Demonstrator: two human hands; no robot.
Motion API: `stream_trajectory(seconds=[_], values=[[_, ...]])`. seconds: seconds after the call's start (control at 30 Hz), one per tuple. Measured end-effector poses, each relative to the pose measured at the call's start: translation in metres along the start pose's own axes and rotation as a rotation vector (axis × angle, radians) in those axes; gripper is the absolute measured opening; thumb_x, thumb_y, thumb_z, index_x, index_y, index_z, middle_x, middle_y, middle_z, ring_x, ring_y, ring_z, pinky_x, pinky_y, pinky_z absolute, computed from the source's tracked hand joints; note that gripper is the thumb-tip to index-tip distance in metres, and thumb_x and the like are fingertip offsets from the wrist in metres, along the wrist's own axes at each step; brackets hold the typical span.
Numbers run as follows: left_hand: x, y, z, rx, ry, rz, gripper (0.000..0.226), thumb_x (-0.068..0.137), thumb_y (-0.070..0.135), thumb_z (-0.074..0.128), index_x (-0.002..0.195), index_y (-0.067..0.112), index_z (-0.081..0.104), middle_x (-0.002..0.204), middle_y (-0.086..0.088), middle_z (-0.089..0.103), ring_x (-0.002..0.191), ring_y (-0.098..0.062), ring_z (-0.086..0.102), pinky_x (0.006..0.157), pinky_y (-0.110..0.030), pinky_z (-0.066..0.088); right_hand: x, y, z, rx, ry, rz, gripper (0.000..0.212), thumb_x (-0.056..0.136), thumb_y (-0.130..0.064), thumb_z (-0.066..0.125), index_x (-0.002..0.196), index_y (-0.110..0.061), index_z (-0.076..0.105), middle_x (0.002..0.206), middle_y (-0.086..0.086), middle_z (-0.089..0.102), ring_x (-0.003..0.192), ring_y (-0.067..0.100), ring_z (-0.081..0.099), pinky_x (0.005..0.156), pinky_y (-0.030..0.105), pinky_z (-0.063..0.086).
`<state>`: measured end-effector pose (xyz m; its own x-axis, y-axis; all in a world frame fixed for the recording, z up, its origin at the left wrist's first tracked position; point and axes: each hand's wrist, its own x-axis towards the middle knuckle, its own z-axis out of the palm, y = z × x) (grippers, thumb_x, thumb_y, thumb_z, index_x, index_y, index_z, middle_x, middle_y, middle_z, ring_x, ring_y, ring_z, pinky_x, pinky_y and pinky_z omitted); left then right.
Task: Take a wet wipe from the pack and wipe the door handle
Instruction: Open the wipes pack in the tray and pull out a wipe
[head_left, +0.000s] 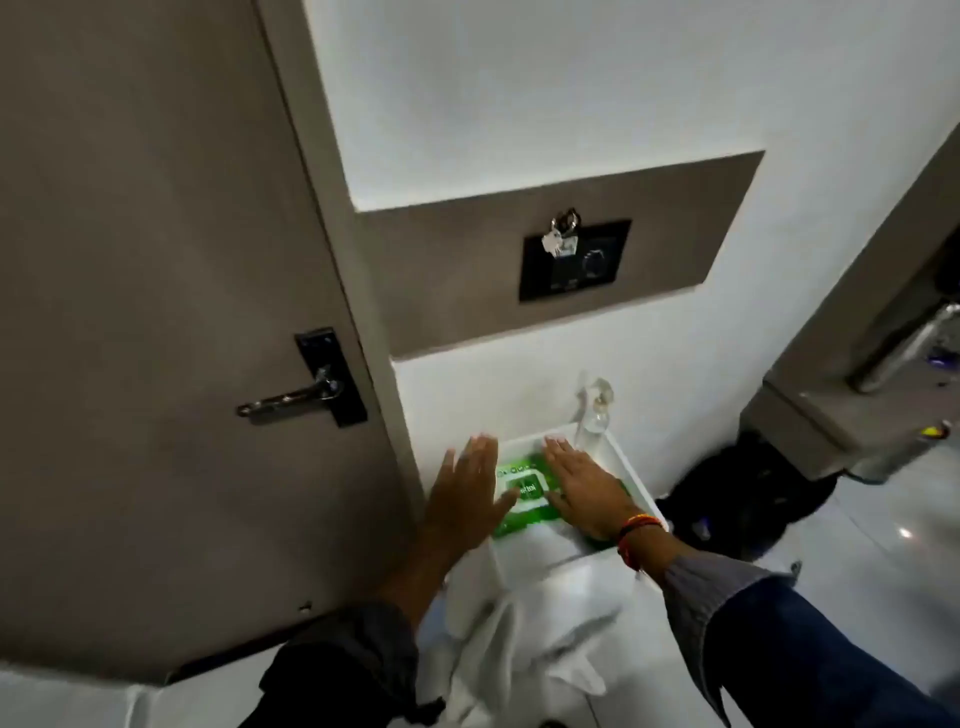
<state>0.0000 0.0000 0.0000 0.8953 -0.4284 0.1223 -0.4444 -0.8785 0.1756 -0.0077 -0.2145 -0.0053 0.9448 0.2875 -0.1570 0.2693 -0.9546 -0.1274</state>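
A green wet wipe pack (524, 496) lies flat in a white tray-like stand (631, 470) against the wall. My left hand (467, 491) hovers open over the pack's left edge, fingers stretched toward the wall. My right hand (584, 493) lies flat and open across the pack's right side, hiding part of it. Neither hand holds anything. The metal lever door handle (288, 400) sits on a black plate on the grey-brown door (156, 312), up and to the left of my hands.
A clear bottle (597, 410) stands at the stand's far corner. A black wall panel with keys (574, 257) hangs above. A dark bag (748, 499) lies on the floor to the right, under a grey appliance (852, 384). White cloth (524, 644) drapes below the stand.
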Motion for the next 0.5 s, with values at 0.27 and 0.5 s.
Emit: stream_trajectory(seconds=[0.27, 0.5], values=[[0.037, 0.031, 0.108, 0.184, -0.363, -0.053, 0.069, 0.104, 0.042, 0.036, 0.158, 0.003, 0.016, 0.167, -0.015, 0.017, 0.155, -0.025, 0.013, 0.125, -0.048, 0.004, 0.030, 0.060, 0.079, -0.078, -0.326, -0.071, 0.075, 0.107, -0.035, 0.039, 0.165, -0.004, 0.003, 0.174, 0.016, 0.000, 0.162, 0.027, 0.004, 0.131, 0.040, 0.007], [0.052, 0.056, 0.133, 0.264, -0.366, -0.084, 0.051, 0.107, 0.014, 0.031, 0.153, -0.006, 0.023, 0.160, -0.027, 0.028, 0.148, -0.039, 0.028, 0.125, -0.046, 0.014, 0.030, 0.072, 0.109, -0.124, -0.173, -0.162, 0.062, 0.111, -0.031, 0.027, 0.162, 0.002, 0.014, 0.171, 0.024, 0.012, 0.160, 0.035, 0.012, 0.132, 0.044, 0.007]])
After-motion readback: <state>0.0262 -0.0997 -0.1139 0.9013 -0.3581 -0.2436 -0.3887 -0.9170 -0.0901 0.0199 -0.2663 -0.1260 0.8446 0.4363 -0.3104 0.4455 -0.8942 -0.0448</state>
